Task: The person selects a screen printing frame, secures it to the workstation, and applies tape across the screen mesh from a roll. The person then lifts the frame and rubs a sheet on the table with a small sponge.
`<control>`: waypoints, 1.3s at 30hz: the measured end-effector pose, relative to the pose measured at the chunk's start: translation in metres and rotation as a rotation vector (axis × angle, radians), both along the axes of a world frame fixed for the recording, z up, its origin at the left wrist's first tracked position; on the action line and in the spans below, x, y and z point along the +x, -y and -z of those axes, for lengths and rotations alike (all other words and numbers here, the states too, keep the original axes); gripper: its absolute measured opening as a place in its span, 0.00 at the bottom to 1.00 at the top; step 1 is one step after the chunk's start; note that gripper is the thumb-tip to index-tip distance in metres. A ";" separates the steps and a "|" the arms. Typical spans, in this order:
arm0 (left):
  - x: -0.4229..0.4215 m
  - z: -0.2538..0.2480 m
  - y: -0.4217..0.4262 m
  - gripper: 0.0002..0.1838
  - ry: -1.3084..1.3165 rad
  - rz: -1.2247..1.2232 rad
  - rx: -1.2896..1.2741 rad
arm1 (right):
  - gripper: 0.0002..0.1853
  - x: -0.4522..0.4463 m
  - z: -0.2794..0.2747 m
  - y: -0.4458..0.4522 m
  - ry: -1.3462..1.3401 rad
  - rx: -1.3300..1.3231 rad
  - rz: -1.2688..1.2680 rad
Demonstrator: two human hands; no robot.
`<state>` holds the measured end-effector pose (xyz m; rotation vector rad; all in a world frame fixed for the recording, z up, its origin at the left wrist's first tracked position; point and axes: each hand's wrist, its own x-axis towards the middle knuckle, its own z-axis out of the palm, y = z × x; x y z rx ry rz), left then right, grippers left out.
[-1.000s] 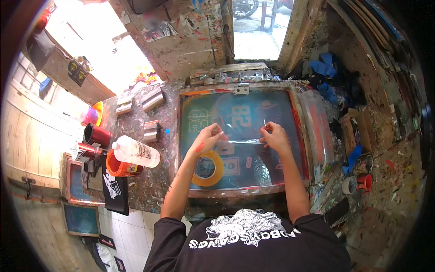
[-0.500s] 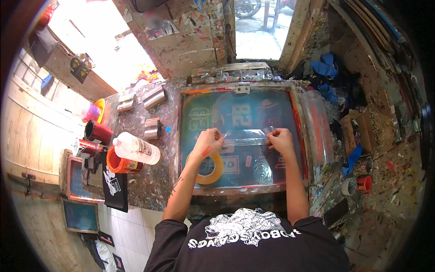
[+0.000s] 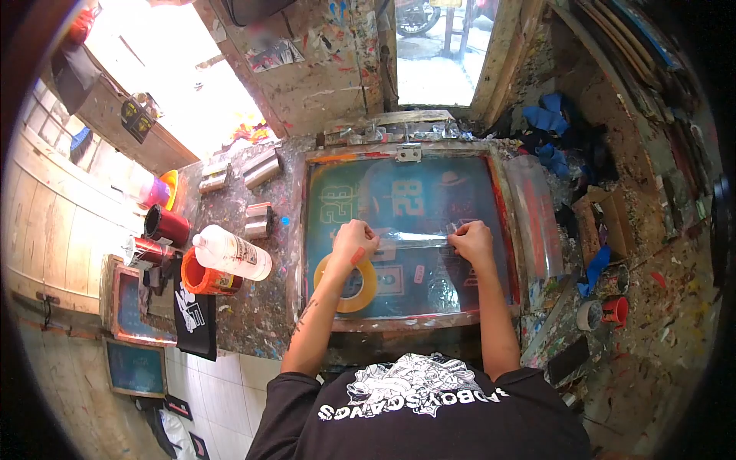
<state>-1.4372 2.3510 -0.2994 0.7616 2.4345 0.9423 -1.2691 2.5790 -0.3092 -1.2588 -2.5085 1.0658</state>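
Note:
A strip of clear tape (image 3: 414,240) is stretched between my two hands, just over a screen printing frame (image 3: 506,222) with teal mesh and faint lettering. Its left end is pinched in my left hand (image 3: 354,241), its right end in my right hand (image 3: 473,244). Whether the strip touches the mesh, I cannot tell. Lying on the mesh by my left wrist is a roll of yellowish tape (image 3: 359,297), partly covered by that forearm. A metal hinge clamp (image 3: 408,153) sits on the far edge of the frame.
Left of the frame stand a white plastic bottle (image 3: 234,254), an orange tub (image 3: 201,277) and dark red cans (image 3: 166,225). Several metal-and-wood blocks (image 3: 261,167) lie behind them. Rolled clear plastic (image 3: 535,215), a cardboard box (image 3: 606,218) and a red cup (image 3: 615,310) are on the right.
The tape strip has turned and narrowed slightly between my hands. Both hands remain in nearly the same place, still pinching its ends.

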 end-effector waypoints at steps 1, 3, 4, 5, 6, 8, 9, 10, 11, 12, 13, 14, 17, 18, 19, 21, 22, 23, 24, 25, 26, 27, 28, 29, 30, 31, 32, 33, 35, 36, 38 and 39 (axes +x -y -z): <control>0.001 0.001 -0.002 0.12 -0.061 0.007 -0.072 | 0.11 0.000 0.002 0.000 0.028 0.074 -0.025; 0.002 0.001 -0.007 0.13 -0.122 0.015 -0.140 | 0.12 -0.002 0.003 0.003 0.034 0.155 -0.034; 0.002 0.000 -0.009 0.13 -0.156 0.021 -0.196 | 0.13 -0.002 0.003 0.005 0.043 0.233 -0.044; 0.003 -0.001 -0.011 0.14 -0.191 0.026 -0.250 | 0.13 -0.001 0.004 0.004 0.044 0.235 -0.042; 0.003 -0.001 -0.012 0.14 -0.192 0.027 -0.246 | 0.14 -0.002 0.002 0.003 0.066 0.228 -0.040; 0.003 -0.004 -0.013 0.15 -0.308 0.007 -0.354 | 0.15 -0.001 -0.005 0.004 0.086 0.223 -0.037; 0.003 -0.013 -0.013 0.15 -0.310 0.007 -0.352 | 0.17 0.000 -0.021 0.009 0.146 0.256 -0.022; 0.002 -0.028 -0.013 0.17 -0.297 0.013 -0.439 | 0.19 0.001 -0.031 0.012 0.205 0.289 -0.005; 0.001 -0.036 -0.011 0.19 -0.282 0.019 -0.526 | 0.19 0.001 -0.028 0.011 0.204 0.291 -0.004; 0.001 -0.034 -0.008 0.19 -0.283 0.017 -0.525 | 0.21 0.001 -0.026 0.011 0.177 0.391 -0.024; 0.001 -0.028 -0.002 0.21 -0.420 0.050 -0.414 | 0.23 0.000 -0.025 0.011 0.149 0.492 -0.046; 0.000 -0.022 0.000 0.23 -0.555 0.082 -0.302 | 0.23 -0.002 -0.025 0.010 0.146 0.494 -0.049; -0.002 -0.001 -0.010 0.22 -0.545 0.355 0.120 | 0.23 -0.011 -0.036 0.026 -0.118 0.509 -0.431; 0.004 -0.004 -0.016 0.22 -0.546 0.356 0.119 | 0.23 -0.016 -0.033 0.032 -0.148 0.488 -0.622; 0.012 -0.009 -0.024 0.20 -0.501 0.450 0.093 | 0.23 -0.022 -0.030 0.037 -0.176 0.464 -0.810; 0.019 -0.006 -0.032 0.18 -0.452 0.544 0.069 | 0.23 -0.032 -0.021 0.044 -0.123 0.441 -0.859; 0.018 0.002 -0.036 0.17 -0.471 0.548 0.026 | 0.22 -0.036 -0.018 0.045 -0.069 0.419 -0.908; 0.015 0.009 -0.039 0.16 -0.491 0.552 -0.015 | 0.22 -0.037 -0.017 0.043 -0.068 0.430 -0.905; 0.014 0.008 -0.039 0.16 -0.495 0.551 -0.011 | 0.22 -0.037 -0.016 0.040 -0.067 0.435 -0.905; 0.012 0.007 -0.036 0.14 -0.453 0.565 0.019 | 0.20 -0.035 -0.014 0.035 -0.088 0.407 -0.910; 0.010 0.007 -0.031 0.13 -0.406 0.579 0.045 | 0.18 -0.032 -0.011 0.031 -0.108 0.373 -0.916; 0.006 0.009 -0.029 0.13 -0.401 0.579 0.042 | 0.18 -0.030 -0.007 0.027 -0.106 0.369 -0.917; -0.002 0.011 -0.029 0.11 -0.406 0.640 0.020 | 0.14 -0.029 -0.004 0.022 -0.143 0.362 -0.894; -0.009 0.012 -0.028 0.09 -0.410 0.699 -0.003 | 0.11 -0.027 -0.002 0.015 -0.178 0.354 -0.873; -0.012 0.011 -0.025 0.09 -0.407 0.696 -0.003 | 0.11 -0.025 -0.002 0.007 -0.177 0.352 -0.877; -0.015 0.010 -0.022 0.07 -0.400 0.701 -0.009 | 0.09 -0.023 -0.003 -0.002 -0.172 0.350 -0.879; -0.018 0.008 -0.020 0.05 -0.394 0.708 -0.015 | 0.09 -0.021 -0.003 -0.010 -0.169 0.350 -0.878; -0.020 0.008 -0.020 0.04 -0.390 0.718 -0.021 | 0.10 -0.017 -0.008 -0.014 -0.189 0.375 -0.891; -0.025 0.013 -0.022 0.05 -0.417 0.748 -0.048 | 0.09 -0.012 -0.009 -0.021 -0.129 0.382 -0.897; -0.026 0.005 -0.022 0.05 -0.447 0.774 -0.075 | 0.09 -0.013 -0.011 -0.024 -0.071 0.393 -0.904; -0.025 -0.009 -0.021 0.07 -0.440 0.776 -0.156 | 0.08 -0.013 -0.010 -0.029 -0.081 0.389 -0.921; -0.023 -0.015 -0.020 0.08 -0.424 0.782 -0.237 | 0.07 -0.011 -0.008 -0.029 -0.084 0.379 -0.935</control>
